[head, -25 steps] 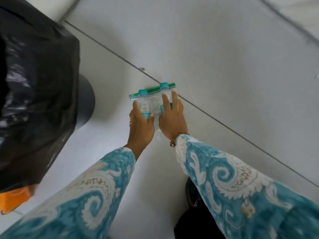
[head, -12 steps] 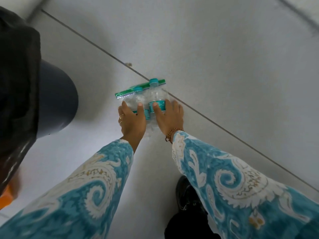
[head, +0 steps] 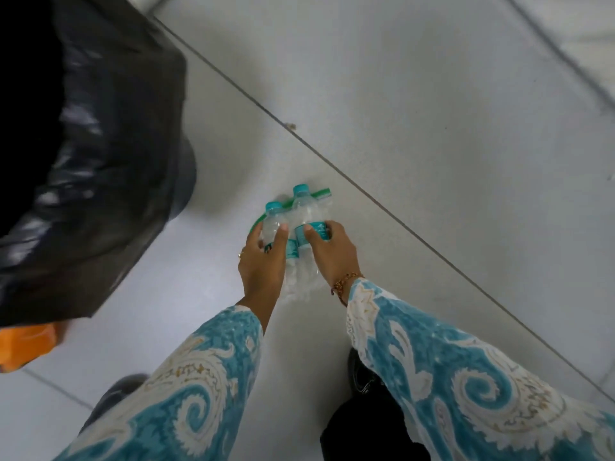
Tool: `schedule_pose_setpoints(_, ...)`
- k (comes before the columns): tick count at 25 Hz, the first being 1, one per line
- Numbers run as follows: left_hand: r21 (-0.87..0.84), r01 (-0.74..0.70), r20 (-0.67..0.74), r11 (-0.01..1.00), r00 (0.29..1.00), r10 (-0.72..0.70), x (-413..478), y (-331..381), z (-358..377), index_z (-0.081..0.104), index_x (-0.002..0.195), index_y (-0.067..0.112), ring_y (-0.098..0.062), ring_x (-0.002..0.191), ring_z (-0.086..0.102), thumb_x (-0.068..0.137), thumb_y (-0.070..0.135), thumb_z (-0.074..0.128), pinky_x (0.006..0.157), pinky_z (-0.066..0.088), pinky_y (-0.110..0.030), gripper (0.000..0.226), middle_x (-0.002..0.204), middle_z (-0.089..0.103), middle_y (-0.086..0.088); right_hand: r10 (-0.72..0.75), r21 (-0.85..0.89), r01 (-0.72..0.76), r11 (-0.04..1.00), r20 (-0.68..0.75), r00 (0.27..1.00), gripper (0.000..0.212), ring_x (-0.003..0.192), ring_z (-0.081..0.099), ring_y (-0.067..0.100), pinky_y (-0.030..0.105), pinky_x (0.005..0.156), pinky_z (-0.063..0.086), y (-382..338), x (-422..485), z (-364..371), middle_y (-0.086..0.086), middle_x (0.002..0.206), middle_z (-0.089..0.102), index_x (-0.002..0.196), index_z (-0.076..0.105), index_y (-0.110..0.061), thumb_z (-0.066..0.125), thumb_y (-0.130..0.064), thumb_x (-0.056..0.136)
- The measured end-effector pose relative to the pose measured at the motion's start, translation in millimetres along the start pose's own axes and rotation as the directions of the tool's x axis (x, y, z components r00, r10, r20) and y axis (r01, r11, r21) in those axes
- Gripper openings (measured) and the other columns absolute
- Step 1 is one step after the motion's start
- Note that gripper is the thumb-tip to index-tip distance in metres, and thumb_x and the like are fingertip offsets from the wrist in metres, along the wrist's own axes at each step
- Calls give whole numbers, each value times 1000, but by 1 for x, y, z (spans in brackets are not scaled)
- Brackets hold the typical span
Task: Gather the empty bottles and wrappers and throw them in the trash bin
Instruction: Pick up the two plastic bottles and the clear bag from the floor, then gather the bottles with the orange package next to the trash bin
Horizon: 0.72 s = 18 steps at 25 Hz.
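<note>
Two clear plastic bottles with teal caps and teal labels are held side by side above the floor. My left hand (head: pixel 263 261) grips the left bottle (head: pixel 271 221). My right hand (head: pixel 332 252) grips the right bottle (head: pixel 307 211). A clear wrapper with a green strip (head: pixel 321 193) is bunched behind and under the bottles, pressed between both hands. The trash bin (head: pixel 181 181) is grey, lined with a black bag (head: pixel 100 154), and stands at the left, a little left of the bottles.
Pale floor tiles with dark grout lines (head: pixel 366 191) run diagonally. Something orange (head: pixel 26 344) lies under the bag at the lower left. My dark shoes (head: pixel 362 377) stand below the hands.
The bottles and both hands have lifted off the floor and the green strip has curled. The view swung, so the black bag fills more of the left.
</note>
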<state>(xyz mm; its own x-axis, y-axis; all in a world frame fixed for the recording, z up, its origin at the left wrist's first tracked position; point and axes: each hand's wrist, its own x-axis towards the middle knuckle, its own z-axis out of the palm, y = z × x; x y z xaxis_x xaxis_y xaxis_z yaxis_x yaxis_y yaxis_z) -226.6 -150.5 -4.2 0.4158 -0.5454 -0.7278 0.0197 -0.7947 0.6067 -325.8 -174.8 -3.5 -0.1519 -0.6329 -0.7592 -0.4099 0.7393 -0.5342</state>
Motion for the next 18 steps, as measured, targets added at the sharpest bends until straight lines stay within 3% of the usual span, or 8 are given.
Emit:
schedule_pose_setpoints(3, -12, 68, -27, 998, 997, -68, -36, -18, -55, 50, 126, 25, -4, 76, 57, 88, 39, 56, 64, 46, -16, 41, 103, 58, 5, 35, -24, -34, 999, 53, 998, 19, 87, 58, 16, 28, 79, 47, 0, -62, 29, -3, 96, 56, 104, 47, -25, 54, -36, 91)
schedule_pose_setpoints(8, -6, 143, -114, 990, 983, -143, -80, -57, -183, 52, 123, 28, -17, 90, 63, 87, 43, 55, 83, 51, -32, 39, 112, 66, -3, 38, -52, -33, 998, 110, 993, 10, 92, 64, 16, 36, 89, 53, -7, -168, 124, 0, 105, 65, 98, 47, -31, 53, -36, 91)
schedule_pose_setpoints(12, 112, 112, -187, 987, 978, -90, -76, -63, -305, 51, 126, 26, -25, 92, 63, 88, 43, 53, 85, 49, -36, 42, 115, 66, -8, 28, -12, -27, 1000, 129, 991, 24, 97, 64, 15, 37, 89, 55, -36, -231, 230, -3, 114, 64, 111, 50, -30, 53, -41, 90)
schedule_pose_setpoints(15, 229, 50, -211, 972, 977, 0, -48, -59, -388, 45, 134, 25, -31, 106, 59, 88, 44, 52, 91, 47, -41, 50, 126, 59, -12, -22, -21, 26, 999, 153, 988, 43, 109, 58, 16, 38, 95, 51, -64, -252, 307, -4, 121, 59, 126, 45, -27, 51, -47, 88)
schedule_pose_setpoints(18, 295, -79, -194, 952, 971, 141, -5, -56, -442, 43, 134, 19, -31, 109, 56, 90, 40, 51, 90, 46, -39, 50, 131, 55, -11, -83, 23, 80, 996, 128, 988, 45, 110, 57, 16, 39, 94, 52, -88, -248, 370, -3, 122, 58, 129, 42, -27, 51, -44, 89)
